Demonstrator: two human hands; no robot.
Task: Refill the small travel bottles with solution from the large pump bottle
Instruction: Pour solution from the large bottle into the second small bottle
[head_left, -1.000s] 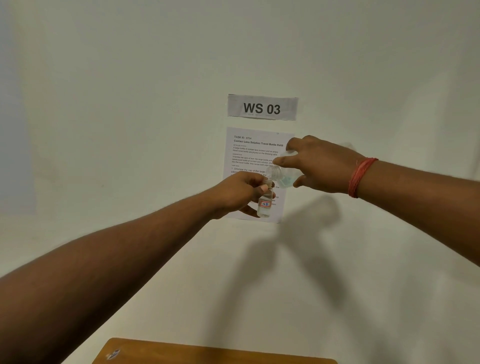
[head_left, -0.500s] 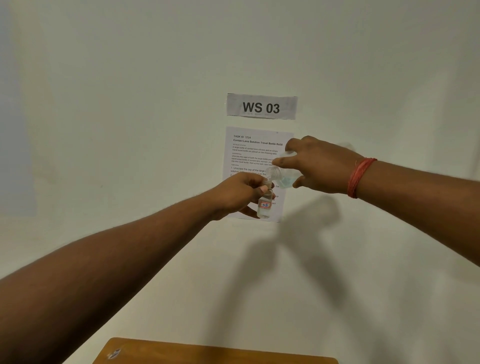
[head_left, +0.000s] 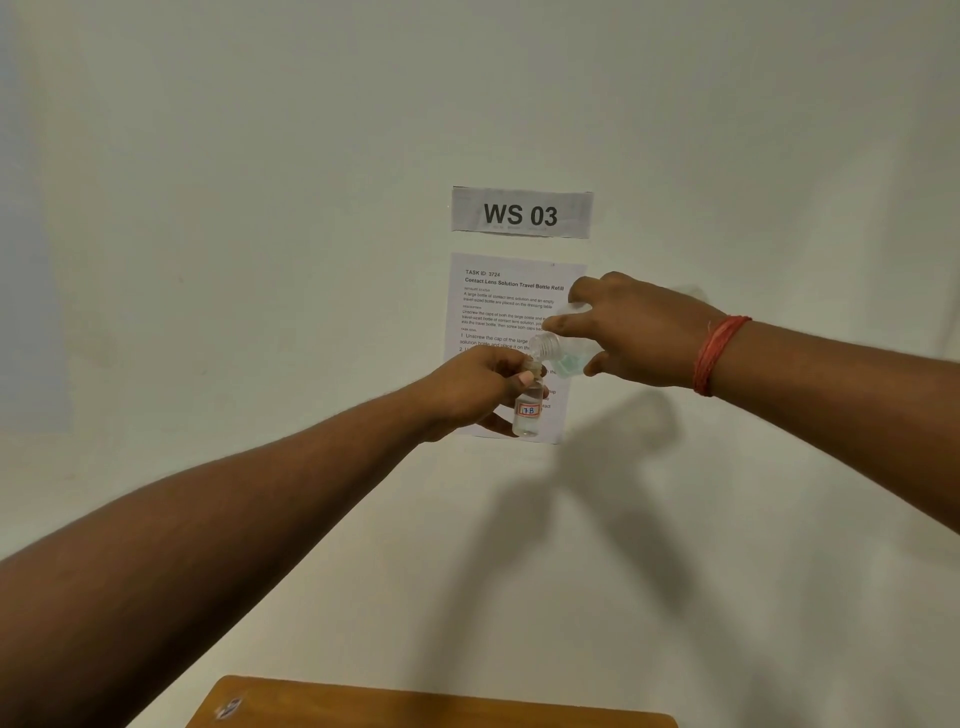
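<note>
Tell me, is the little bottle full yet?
Not yet. Both bottles are already open. Right now the right hand tips the big bottle so its mouth sits over the little bottle, which the left hand holds upright. Some clear liquid shows near its bottom. Still left: finish filling and put the caps on.

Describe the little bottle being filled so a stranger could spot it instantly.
Find the instruction sheet on the wall under the WS 03 sign. In front of its lower part, the left hand grips a small bottle. Unlike the tilted bottle above, it stands upright, labelled 17B.
</note>
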